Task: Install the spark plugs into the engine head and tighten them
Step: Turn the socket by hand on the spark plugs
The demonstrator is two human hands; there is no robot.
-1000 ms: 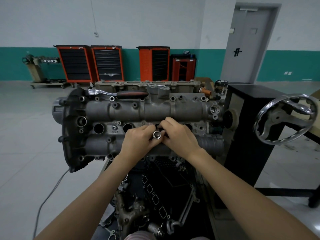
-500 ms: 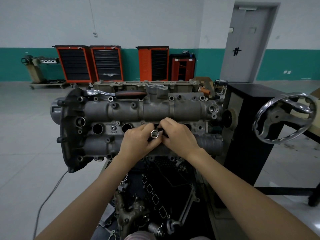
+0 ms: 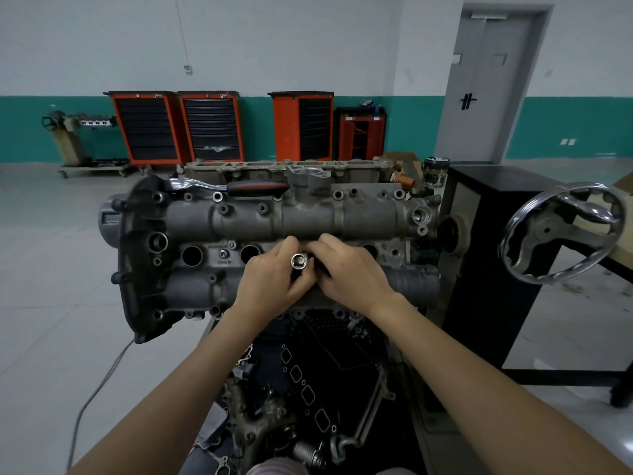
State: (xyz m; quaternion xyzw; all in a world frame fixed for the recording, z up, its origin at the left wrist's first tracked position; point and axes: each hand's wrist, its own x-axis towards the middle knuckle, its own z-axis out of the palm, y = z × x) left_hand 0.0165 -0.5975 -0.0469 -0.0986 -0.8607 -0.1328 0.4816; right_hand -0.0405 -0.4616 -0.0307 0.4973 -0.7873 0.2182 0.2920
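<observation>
Grey door [image 3: 493, 84] upper right, white wall w/ teal band behind. Three orange tool carts [image 3: 178, 126] in a row along that wall, upper left to centre. Black stand [image 3: 486, 262] right of centre, w/ a shiny metal handwheel [image 3: 561, 231] at the right edge.

Engine head [image 3: 274, 234] fills mid-frame: dull grey cast metal, long, lying left to right, black end cover on its left end. Row of round plug holes along its middle; two open dark ones show left of the hands, one more just right of them. Ratchet [image 3: 233, 186] w/ black-and-red grip lies on the head's top edge, apart from the hands.

Both hands meet at frame centre over the row of holes. Left hand [image 3: 270, 279] has fingers curled round a chrome socket [image 3: 299, 261], which stands in the hole w/ its open round end facing the camera. Right hand [image 3: 349, 272] curls in from the right, fingertips pinching the same socket. Spark plug itself hidden; can't tell if it's inside.
</observation>
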